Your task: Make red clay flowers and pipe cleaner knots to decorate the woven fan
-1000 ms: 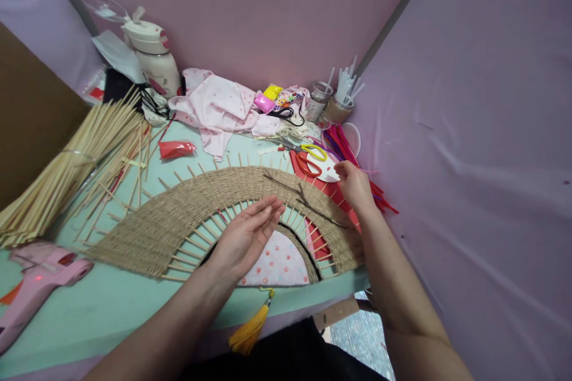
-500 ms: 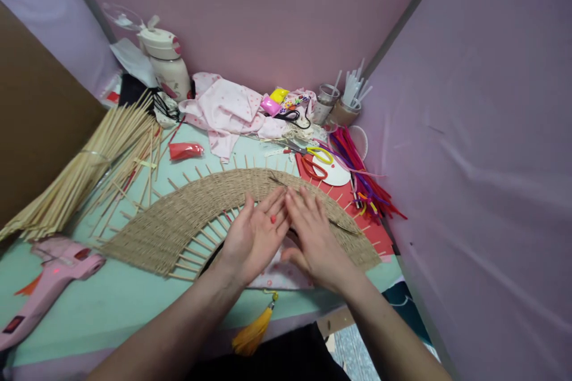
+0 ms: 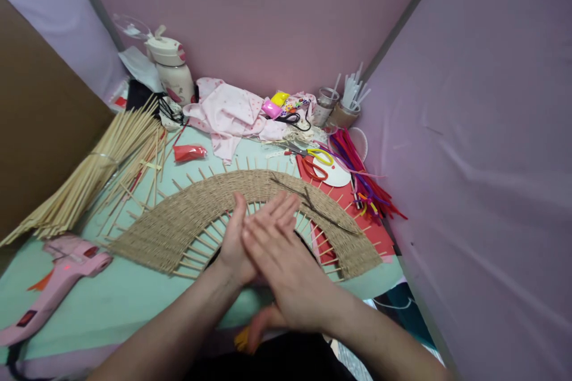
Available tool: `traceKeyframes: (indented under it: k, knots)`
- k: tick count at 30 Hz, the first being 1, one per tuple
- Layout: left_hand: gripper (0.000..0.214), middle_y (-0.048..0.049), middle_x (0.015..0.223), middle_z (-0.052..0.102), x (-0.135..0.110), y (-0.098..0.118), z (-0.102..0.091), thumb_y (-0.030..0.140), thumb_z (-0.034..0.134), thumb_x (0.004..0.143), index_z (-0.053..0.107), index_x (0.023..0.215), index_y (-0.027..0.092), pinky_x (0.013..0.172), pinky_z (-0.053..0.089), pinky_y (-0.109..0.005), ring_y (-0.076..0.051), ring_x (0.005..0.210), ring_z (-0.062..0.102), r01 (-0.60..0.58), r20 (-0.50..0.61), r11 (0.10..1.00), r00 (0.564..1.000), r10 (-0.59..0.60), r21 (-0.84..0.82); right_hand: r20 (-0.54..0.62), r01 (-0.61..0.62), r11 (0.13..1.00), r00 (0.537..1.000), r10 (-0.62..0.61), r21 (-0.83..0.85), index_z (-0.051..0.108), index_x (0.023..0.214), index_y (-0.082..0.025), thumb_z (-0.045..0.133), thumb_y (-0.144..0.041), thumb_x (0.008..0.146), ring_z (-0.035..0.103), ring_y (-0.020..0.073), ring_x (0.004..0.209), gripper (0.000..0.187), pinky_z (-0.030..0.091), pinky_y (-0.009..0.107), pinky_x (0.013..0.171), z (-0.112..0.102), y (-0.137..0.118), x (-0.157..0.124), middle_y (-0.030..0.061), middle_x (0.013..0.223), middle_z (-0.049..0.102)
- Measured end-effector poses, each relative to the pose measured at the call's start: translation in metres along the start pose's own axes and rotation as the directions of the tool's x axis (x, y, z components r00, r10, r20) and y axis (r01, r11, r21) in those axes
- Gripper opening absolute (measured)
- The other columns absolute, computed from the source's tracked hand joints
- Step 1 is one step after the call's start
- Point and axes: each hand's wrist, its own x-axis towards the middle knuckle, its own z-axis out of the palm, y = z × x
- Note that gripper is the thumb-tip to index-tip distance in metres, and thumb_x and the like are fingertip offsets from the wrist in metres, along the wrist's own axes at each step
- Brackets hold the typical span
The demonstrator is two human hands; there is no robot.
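the right hand (image 3: 286, 274) is seen laid flat across the left hand (image 3: 233, 245), palm pressed to palm with fingers straight, at the near inner edge of the woven fan (image 3: 179, 220), which is spread on the tabletop (image 3: 111, 294). half a second earlier the hands were held side by side over the weave.

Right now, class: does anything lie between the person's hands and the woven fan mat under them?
Nothing visible does. The left hand and right hand are pressed flat together over the inner spokes of the woven fan mat. The dark twig lies on the mat further right, clear of both hands.
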Motion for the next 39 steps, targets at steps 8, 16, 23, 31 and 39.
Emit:
traceKeyframes:
  k: [8, 16, 23, 31, 39]
  knots:
    - [0.098, -0.0227, 0.15, 0.041, 0.0, -0.003, -0.007, 0.076, 0.025, 0.085, 0.015, 0.153, 0.007, 0.116, 0.024, -0.041, -0.028, 0.14, 0.038, 0.129, 0.132, 0.991, 0.983, -0.125, -0.023, -0.042, -0.078, 0.997, 0.996, 0.078, -0.009, 0.02, 0.151, -0.001, 0.037, -0.082, 0.077, 0.012, 0.0272, 0.149, 0.111, 0.01, 0.045, 0.122, -0.002, 0.004, -0.001, 0.0189, 0.158, 0.021]
    - [0.096, -0.022, 0.152, 0.038, -0.001, 0.001, -0.008, 0.075, 0.025, 0.086, 0.016, 0.153, 0.007, 0.117, 0.021, -0.042, -0.028, 0.143, 0.032, 0.086, 0.195, 0.996, 0.978, -0.078, -0.032, -0.062, -0.084, 0.996, 0.995, 0.082, -0.033, 0.024, 0.149, 0.001, 0.039, -0.082, 0.076, 0.012, 0.0275, 0.149, 0.112, 0.015, 0.047, 0.121, -0.002, 0.006, -0.001, 0.0214, 0.157, 0.024]
    - [0.09, -0.021, 0.152, 0.039, 0.0, 0.004, -0.007, 0.07, 0.027, 0.089, 0.02, 0.151, 0.005, 0.118, 0.018, -0.038, -0.026, 0.144, 0.031, 0.06, 0.159, 0.998, 0.986, -0.054, -0.035, -0.038, 0.091, 0.996, 0.995, -0.092, -0.007, 0.03, 0.148, -0.003, 0.043, -0.074, 0.084, 0.015, 0.0228, 0.149, 0.096, 0.018, 0.041, 0.121, -0.004, 0.004, -0.002, 0.0165, 0.155, 0.032]
    - [0.092, -0.0204, 0.15, 0.042, 0.003, -0.004, -0.004, 0.072, 0.031, 0.087, 0.025, 0.15, 0.006, 0.117, 0.022, -0.036, -0.027, 0.143, 0.032, 0.141, 0.142, 0.99, 0.98, -0.138, -0.008, -0.059, 0.092, 0.996, 0.994, -0.093, -0.016, 0.029, 0.149, -0.004, 0.041, -0.077, 0.082, 0.014, 0.0234, 0.149, 0.1, 0.017, 0.04, 0.122, -0.007, 0.001, 0.002, 0.0149, 0.156, 0.031]
    - [0.094, -0.022, 0.138, 0.055, 0.0, -0.01, -0.007, 0.075, 0.025, 0.085, 0.032, 0.148, 0.006, 0.113, 0.029, -0.041, -0.03, 0.136, 0.044, 0.116, 0.083, 0.993, 0.99, -0.113, -0.035, -0.044, -0.055, 0.998, 0.998, 0.055, -0.016, 0.023, 0.15, -0.002, 0.037, -0.08, 0.079, 0.02, 0.0282, 0.148, 0.107, 0.02, 0.047, 0.12, -0.009, 0.019, 0.003, 0.0214, 0.156, 0.029]
